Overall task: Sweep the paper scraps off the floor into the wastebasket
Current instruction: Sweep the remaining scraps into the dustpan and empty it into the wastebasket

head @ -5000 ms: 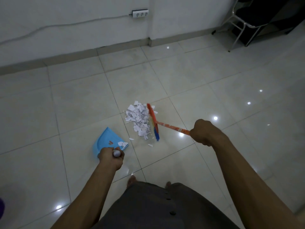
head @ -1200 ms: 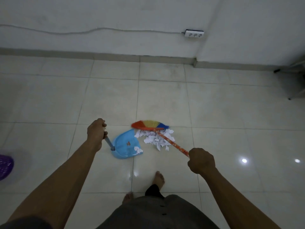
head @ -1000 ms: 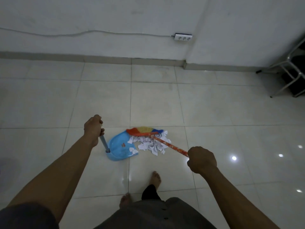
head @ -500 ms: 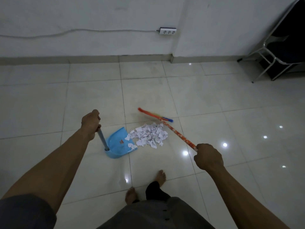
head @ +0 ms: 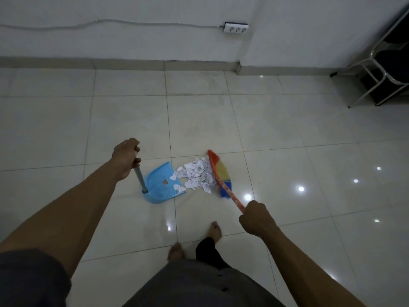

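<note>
Your broom [head: 219, 173] swung from behind the paper scraps [head: 197, 176] to their right, bristles touching the pile, which lay at the mouth of the blue dustpan [head: 158, 190], few scraps inside. Your left hand [head: 125, 159] gripped the dustpan handle, right hand [head: 256, 219] fisted the broom stick. Your bare foot [head: 215, 230] stood near; chair [head: 376, 69], power strip [head: 235, 27] well apart.

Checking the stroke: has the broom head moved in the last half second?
Yes. The broom head swung from the far side of the paper scraps to their right, opposite the dustpan.
</note>
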